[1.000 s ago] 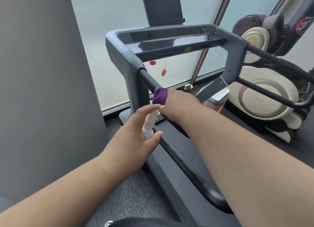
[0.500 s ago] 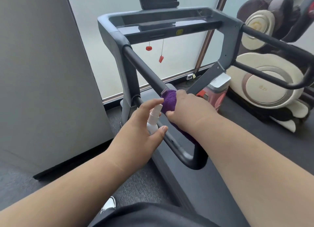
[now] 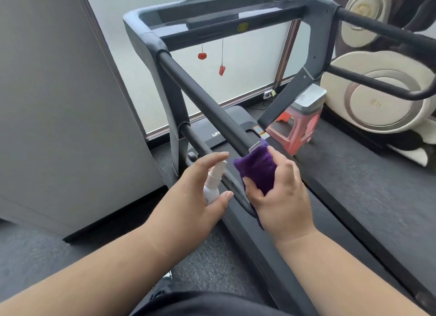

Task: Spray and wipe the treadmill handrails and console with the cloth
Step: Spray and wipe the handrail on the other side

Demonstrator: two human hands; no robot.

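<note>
The treadmill's left handrail (image 3: 203, 100) is a black bar sloping down toward me from the grey console frame (image 3: 219, 15). My right hand (image 3: 280, 193) grips a purple cloth (image 3: 258, 169) wrapped round the rail's near, curved end. My left hand (image 3: 188, 197) holds a small white spray bottle (image 3: 48, 183) just left of the rail, index finger lying over its nozzle, which points toward the cloth. The right handrail (image 3: 382, 32) runs along the upper right.
A grey partition panel (image 3: 59, 103) stands close on the left. Behind the treadmill is a frosted window (image 3: 247, 63) with a red safety clip (image 3: 221, 70) hanging from the console. A red stool (image 3: 295, 129) and a cream massage chair (image 3: 382, 96) stand at the right. The treadmill deck (image 3: 354, 197) lies below.
My right hand has slid the cloth down the left handrail toward its near end. My left hand followed with the bottle, and my view dropped lower.
</note>
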